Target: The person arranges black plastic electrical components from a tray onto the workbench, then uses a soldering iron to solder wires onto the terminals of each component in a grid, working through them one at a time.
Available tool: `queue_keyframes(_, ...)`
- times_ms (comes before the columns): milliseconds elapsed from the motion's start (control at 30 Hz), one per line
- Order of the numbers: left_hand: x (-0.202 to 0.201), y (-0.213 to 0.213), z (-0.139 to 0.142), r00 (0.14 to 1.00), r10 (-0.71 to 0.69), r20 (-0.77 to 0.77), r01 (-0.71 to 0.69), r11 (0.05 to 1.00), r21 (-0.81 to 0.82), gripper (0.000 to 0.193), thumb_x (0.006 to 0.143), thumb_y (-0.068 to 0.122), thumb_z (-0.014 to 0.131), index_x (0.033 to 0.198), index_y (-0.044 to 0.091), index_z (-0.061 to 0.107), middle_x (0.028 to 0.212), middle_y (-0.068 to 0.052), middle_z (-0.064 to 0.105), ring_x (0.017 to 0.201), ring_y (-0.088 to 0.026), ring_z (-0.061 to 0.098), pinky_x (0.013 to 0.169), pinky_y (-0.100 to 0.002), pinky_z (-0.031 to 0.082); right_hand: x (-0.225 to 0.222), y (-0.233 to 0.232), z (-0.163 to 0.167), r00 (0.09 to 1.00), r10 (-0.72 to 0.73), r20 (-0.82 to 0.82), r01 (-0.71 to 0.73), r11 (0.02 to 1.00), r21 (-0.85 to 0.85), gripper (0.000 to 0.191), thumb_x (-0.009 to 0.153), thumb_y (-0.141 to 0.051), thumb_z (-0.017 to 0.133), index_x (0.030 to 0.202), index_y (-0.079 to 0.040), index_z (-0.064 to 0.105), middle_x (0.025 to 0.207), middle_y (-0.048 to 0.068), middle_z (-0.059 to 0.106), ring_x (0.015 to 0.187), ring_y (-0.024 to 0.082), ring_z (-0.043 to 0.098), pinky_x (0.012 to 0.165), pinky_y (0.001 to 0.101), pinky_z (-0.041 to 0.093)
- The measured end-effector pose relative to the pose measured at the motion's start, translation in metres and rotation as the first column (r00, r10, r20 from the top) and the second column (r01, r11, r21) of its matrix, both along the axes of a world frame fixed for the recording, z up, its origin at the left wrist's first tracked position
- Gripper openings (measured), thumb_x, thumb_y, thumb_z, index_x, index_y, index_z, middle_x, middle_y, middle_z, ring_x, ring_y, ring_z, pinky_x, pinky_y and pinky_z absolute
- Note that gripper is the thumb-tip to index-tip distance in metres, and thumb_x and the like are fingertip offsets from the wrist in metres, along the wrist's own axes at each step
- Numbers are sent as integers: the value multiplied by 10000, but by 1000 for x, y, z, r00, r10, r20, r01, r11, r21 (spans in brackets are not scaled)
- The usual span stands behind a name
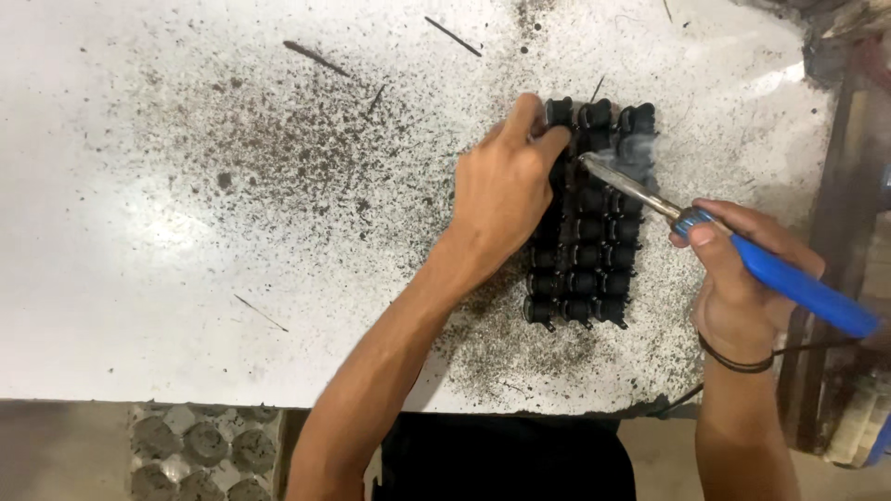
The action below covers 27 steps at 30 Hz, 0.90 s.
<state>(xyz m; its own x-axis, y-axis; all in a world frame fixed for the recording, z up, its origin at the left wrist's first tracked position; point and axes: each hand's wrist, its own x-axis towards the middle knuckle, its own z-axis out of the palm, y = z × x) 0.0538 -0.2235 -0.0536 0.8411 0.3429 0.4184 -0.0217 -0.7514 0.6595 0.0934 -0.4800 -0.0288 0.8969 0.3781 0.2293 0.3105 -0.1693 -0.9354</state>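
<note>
Left hand [501,199] pressed flat on block of black parts [594,218], 2 o'clock on speckled tabletop [186,232]. Right hand [742,278] clamped round blue-handled soldering iron [733,246]; tip smoking at top rows. Lower rows apparently untouched; progress uncertain.

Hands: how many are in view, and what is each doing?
2. The left hand rests on the block of small black parts; the right hand holds a blue-handled soldering iron over it.

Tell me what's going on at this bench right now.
A person works over a white, soot-speckled table. The left hand steadies a block of small black parts set in rows. The right hand holds a blue-handled soldering iron, its metal tip touching the upper rows, where a wisp of smoke rises.
</note>
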Motion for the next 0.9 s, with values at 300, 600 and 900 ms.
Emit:
queue_keyframes(300,6,-5,-42,1000,-27,1,27,1000,11,257,751,-12,702,989,69,759,1013,-118,656,838,-284,728,611,-407,603,5,25,21,998,-62,6,62,988,-140,312,1002,-166,816,1161,82,713,945,149,720,833,188,728,805,251,602)
queue_keyframes(600,14,-12,-47,994,-81,-69,82,997,14,203,832,-63,676,986,34,767,990,-142,676,768,-248,728,511,-360,589,7,37,37,997,5,71,11,974,-224,263,1005,-149,800,1154,48,708,1008,138,726,852,167,738,791,223,611)
queue_keyframes(900,21,-21,-56,992,-109,-64,111,994,19,190,815,-82,667,963,-13,765,934,-202,686,696,-266,726,427,-351,563,7,60,67,992,21,123,35,897,-441,223,964,-127,796,1105,31,726,930,123,727,852,153,727,747,214,562)
